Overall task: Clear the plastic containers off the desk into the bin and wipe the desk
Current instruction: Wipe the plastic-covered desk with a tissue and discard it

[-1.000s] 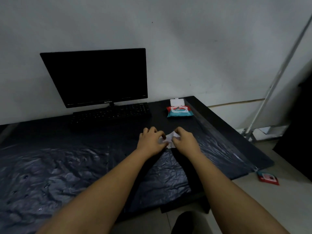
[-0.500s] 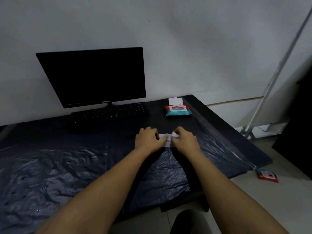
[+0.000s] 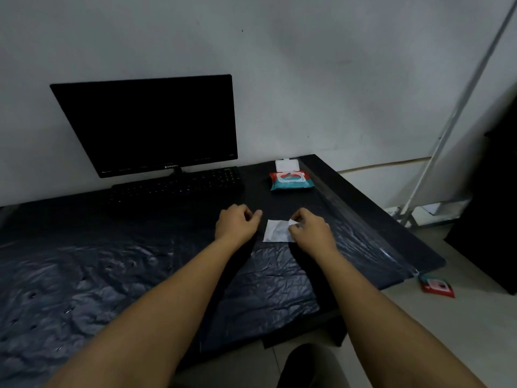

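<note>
A white wet wipe (image 3: 275,231) lies spread flat on the dark desk (image 3: 363,219), which is covered with crinkled black plastic sheeting. My right hand (image 3: 312,233) pinches the wipe's upper right corner. My left hand (image 3: 237,224) hovers just left of the wipe with fingers loosely curled, holding nothing. No plastic containers or bin are in view.
A pack of wet wipes (image 3: 289,180) with its lid flipped open sits at the back right of the desk. A black monitor (image 3: 151,124) and keyboard (image 3: 176,186) stand against the wall. A red packet (image 3: 436,287) lies on the floor right of the desk. A white pole (image 3: 458,107) leans there.
Both hands held the bunched wipe together; now it is unfolded flat on the desk, my left hand has let go and moved left, my right still holds a corner.
</note>
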